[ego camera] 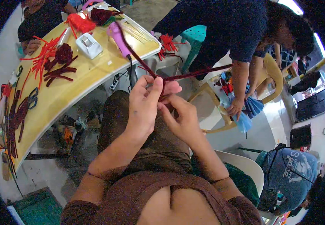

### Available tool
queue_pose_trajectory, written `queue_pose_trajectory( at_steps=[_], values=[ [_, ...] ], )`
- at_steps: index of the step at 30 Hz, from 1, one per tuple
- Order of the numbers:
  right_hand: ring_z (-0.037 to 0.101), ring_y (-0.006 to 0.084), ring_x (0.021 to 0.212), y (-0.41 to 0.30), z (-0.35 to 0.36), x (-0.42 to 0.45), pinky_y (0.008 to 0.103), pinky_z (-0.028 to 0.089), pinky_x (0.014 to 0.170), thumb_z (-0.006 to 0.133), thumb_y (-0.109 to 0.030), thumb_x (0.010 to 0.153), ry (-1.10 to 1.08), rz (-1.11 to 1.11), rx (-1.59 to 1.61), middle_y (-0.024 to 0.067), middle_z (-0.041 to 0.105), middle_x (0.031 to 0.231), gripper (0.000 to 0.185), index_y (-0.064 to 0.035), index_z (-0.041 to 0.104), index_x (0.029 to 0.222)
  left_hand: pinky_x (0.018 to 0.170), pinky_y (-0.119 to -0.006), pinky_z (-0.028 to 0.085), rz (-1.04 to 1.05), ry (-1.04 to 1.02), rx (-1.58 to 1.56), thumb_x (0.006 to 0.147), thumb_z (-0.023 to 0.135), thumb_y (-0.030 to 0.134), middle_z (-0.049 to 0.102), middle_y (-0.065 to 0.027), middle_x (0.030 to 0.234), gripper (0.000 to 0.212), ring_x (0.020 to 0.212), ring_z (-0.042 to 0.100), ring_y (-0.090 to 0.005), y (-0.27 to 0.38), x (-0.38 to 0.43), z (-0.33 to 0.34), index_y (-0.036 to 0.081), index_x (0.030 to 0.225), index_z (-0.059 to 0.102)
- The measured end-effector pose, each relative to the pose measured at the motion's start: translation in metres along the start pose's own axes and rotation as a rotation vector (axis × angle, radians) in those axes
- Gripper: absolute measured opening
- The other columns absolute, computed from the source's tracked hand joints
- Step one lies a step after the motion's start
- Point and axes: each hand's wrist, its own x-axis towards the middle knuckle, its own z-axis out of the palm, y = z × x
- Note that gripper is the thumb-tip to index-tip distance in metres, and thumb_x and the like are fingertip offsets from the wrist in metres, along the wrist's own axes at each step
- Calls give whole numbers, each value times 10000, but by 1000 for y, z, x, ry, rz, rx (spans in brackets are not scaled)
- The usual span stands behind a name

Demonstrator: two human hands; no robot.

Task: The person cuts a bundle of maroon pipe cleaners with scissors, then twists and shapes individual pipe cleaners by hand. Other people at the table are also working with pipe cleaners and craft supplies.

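Observation:
Two lengths of dark red chenille stem rise in a V from my hands. One length (139,60) slants up to the left, and the other (197,73) runs out to the right. My left hand (143,105) pinches them where they meet, its thumb laid over the crossing. Just below, my right hand (183,114) has its thumb and forefinger closed at the lower end of the stems. My fingers partly hide that end. Both hands are held above my lap, in front of brown trousers (114,121).
On the yellow table (95,80) lie red stems (45,53), dark red stems (62,70), scissors (33,98), a white tape dispenser (88,45) and a pink corded tool (119,38). At right a co-worker's hands (237,108) handle blue wrapping (244,122) over a chair.

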Motion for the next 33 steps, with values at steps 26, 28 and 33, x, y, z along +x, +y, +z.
queue_pose_trajectory(
  at_steps=[26, 28, 33],
  values=[
    [583, 121, 755, 29, -19, 17, 237, 451, 693, 714, -68, 747, 94, 247, 460, 48, 618, 801, 123, -8, 660, 840, 699, -255, 503, -188, -155, 256, 859, 607, 107, 652, -73, 903, 210, 749, 640, -158, -3, -10, -27, -28, 1021, 607],
    [573, 120, 759, 37, -17, 16, 236, 444, 697, 715, -63, 742, 118, 145, 376, 45, 612, 790, 120, -13, 657, 834, 704, -248, 500, -167, -130, 230, 857, 609, 102, 654, -70, 871, 200, 735, 641, -156, -4, -13, -24, -34, 1003, 614],
    [541, 129, 781, 31, 0, 12, 246, 427, 712, 693, -63, 757, 259, 85, 446, 54, 582, 831, 103, -20, 626, 823, 704, -222, 482, -58, -229, 484, 843, 624, 78, 661, -37, 838, 173, 765, 577, -70, -2, -19, -25, -43, 963, 653]
  ],
)
